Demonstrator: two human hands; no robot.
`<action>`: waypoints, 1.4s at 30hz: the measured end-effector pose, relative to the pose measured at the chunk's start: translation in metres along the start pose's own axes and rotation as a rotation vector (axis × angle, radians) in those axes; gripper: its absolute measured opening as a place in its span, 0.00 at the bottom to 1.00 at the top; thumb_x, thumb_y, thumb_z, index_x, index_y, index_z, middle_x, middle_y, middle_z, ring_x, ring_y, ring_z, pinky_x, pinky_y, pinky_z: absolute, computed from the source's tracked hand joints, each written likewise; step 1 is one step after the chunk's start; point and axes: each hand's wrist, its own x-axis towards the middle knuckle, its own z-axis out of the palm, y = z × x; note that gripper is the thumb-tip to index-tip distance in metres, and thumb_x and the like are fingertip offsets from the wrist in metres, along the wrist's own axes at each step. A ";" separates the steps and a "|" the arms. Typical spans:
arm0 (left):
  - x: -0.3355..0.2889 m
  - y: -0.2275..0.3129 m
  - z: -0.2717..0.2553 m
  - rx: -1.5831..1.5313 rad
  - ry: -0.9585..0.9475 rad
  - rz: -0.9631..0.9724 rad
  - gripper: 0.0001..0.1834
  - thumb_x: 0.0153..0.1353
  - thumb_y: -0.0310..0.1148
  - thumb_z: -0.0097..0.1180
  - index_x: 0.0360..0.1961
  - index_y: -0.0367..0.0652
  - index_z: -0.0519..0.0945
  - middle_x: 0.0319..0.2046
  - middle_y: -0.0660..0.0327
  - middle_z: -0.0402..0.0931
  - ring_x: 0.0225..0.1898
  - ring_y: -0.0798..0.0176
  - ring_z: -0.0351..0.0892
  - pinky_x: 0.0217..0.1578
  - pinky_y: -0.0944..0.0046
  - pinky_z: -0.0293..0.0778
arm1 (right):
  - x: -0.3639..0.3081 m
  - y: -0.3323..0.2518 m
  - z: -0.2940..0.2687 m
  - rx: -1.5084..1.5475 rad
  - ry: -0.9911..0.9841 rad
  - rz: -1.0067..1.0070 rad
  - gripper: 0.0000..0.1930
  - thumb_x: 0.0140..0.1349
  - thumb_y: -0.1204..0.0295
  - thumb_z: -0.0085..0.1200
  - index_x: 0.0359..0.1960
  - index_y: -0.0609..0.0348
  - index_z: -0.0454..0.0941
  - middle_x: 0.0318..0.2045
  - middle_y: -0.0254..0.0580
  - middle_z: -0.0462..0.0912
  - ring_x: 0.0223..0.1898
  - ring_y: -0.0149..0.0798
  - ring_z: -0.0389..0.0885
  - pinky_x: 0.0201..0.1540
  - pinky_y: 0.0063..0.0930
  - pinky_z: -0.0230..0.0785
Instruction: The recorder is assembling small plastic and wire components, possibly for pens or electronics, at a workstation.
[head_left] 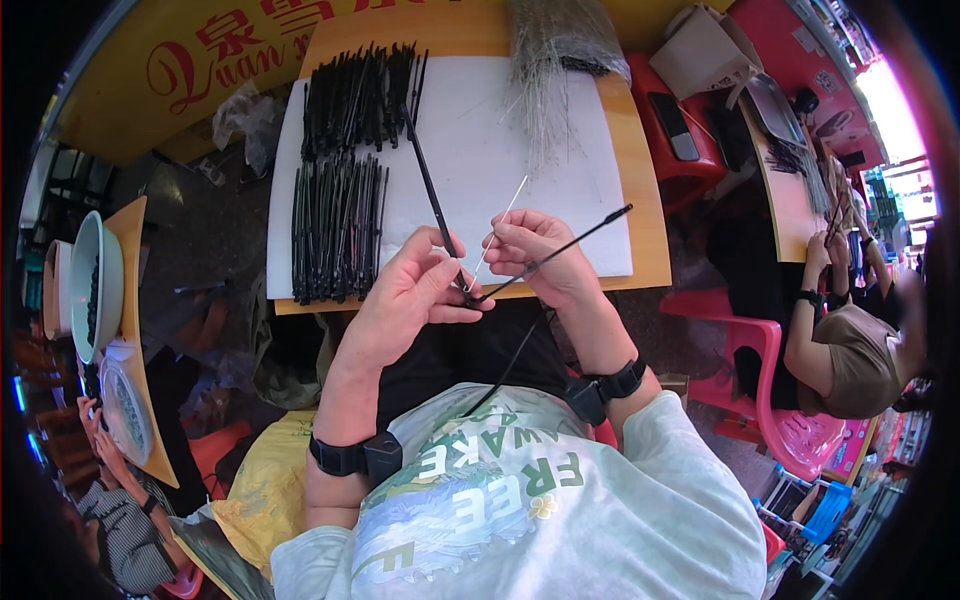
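Between the fingers and thumb of my left hand (410,290) are the joined ends of slim black rods. One black rod (428,180) slants up and away; another (570,247) runs right, past my right wrist. A third thin black length (515,355) hangs toward my lap. My right hand (540,250) pinches a thin whitish wire (511,208), whose lower end meets the rods at my left fingertips. The exact joint is partly hidden by fingers. Ahead, black rods lie in a far bundle (360,100) and a near bundle (338,230) on a white foam-like board (590,220).
Loose thin wires (540,110) spill from a clear plastic bag (600,35) at the board's far right. A phone (673,127) rests on a red stool (695,90). People sit working left and right, beside a pale green basin (108,290) and a pink chair (765,370).
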 end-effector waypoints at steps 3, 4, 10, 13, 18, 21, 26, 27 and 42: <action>0.000 0.000 0.001 0.022 -0.043 0.001 0.07 0.71 0.31 0.38 0.47 0.43 0.65 0.35 0.57 0.74 0.38 0.58 0.82 0.41 0.63 0.81 | 0.002 0.004 -0.004 0.025 -0.019 0.018 0.08 0.61 0.71 0.56 0.36 0.63 0.75 0.30 0.43 0.82 0.30 0.31 0.82 0.33 0.22 0.75; 0.000 -0.001 0.000 0.025 -0.061 0.010 0.07 0.71 0.31 0.38 0.47 0.43 0.65 0.35 0.57 0.74 0.39 0.58 0.82 0.41 0.63 0.81 | 0.003 0.005 -0.004 0.031 -0.029 0.020 0.08 0.61 0.70 0.57 0.35 0.64 0.75 0.30 0.43 0.82 0.30 0.31 0.82 0.32 0.22 0.75; -0.002 -0.002 -0.006 -0.040 -0.134 -0.006 0.07 0.71 0.32 0.37 0.47 0.44 0.65 0.36 0.57 0.75 0.40 0.57 0.82 0.41 0.63 0.81 | 0.003 0.007 -0.004 0.026 -0.070 0.041 0.09 0.61 0.70 0.57 0.36 0.64 0.76 0.30 0.42 0.82 0.30 0.31 0.82 0.32 0.21 0.75; -0.003 -0.002 -0.009 -0.096 -0.153 -0.019 0.07 0.71 0.32 0.37 0.47 0.45 0.65 0.36 0.58 0.75 0.40 0.57 0.82 0.41 0.63 0.81 | 0.003 0.007 0.000 0.023 -0.066 0.042 0.09 0.61 0.71 0.56 0.36 0.64 0.75 0.29 0.41 0.81 0.29 0.30 0.82 0.32 0.20 0.75; 0.000 -0.004 -0.011 -0.081 -0.116 -0.003 0.07 0.71 0.32 0.37 0.46 0.45 0.65 0.36 0.59 0.75 0.40 0.56 0.82 0.41 0.62 0.81 | 0.001 0.003 0.004 -0.040 0.018 -0.042 0.08 0.61 0.71 0.56 0.37 0.63 0.74 0.28 0.40 0.81 0.27 0.29 0.81 0.32 0.20 0.76; -0.001 -0.002 -0.008 -0.057 -0.098 -0.007 0.07 0.70 0.28 0.34 0.46 0.44 0.64 0.35 0.56 0.76 0.40 0.49 0.82 0.38 0.59 0.83 | 0.002 0.005 0.002 -0.027 -0.022 -0.050 0.09 0.61 0.71 0.56 0.37 0.65 0.75 0.29 0.42 0.81 0.29 0.30 0.82 0.33 0.20 0.75; -0.002 -0.002 -0.011 -0.142 -0.142 -0.006 0.07 0.70 0.28 0.34 0.46 0.44 0.64 0.37 0.56 0.76 0.41 0.49 0.82 0.39 0.59 0.83 | 0.001 0.006 0.000 0.024 -0.007 -0.038 0.09 0.61 0.72 0.56 0.37 0.65 0.75 0.29 0.42 0.81 0.30 0.32 0.82 0.35 0.24 0.76; -0.002 -0.002 -0.011 -0.138 -0.141 0.000 0.07 0.70 0.28 0.34 0.46 0.44 0.64 0.37 0.56 0.76 0.41 0.49 0.82 0.39 0.59 0.83 | -0.001 0.006 0.001 0.048 0.020 -0.109 0.08 0.61 0.73 0.55 0.38 0.65 0.75 0.30 0.44 0.82 0.30 0.33 0.82 0.36 0.24 0.76; 0.001 -0.012 -0.018 -0.024 0.098 -0.083 0.05 0.64 0.24 0.48 0.38 0.35 0.73 0.33 0.60 0.75 0.36 0.58 0.83 0.39 0.66 0.82 | -0.024 -0.023 -0.001 -0.581 -0.089 -0.179 0.16 0.62 0.76 0.47 0.51 0.70 0.71 0.36 0.42 0.81 0.29 0.29 0.80 0.36 0.19 0.74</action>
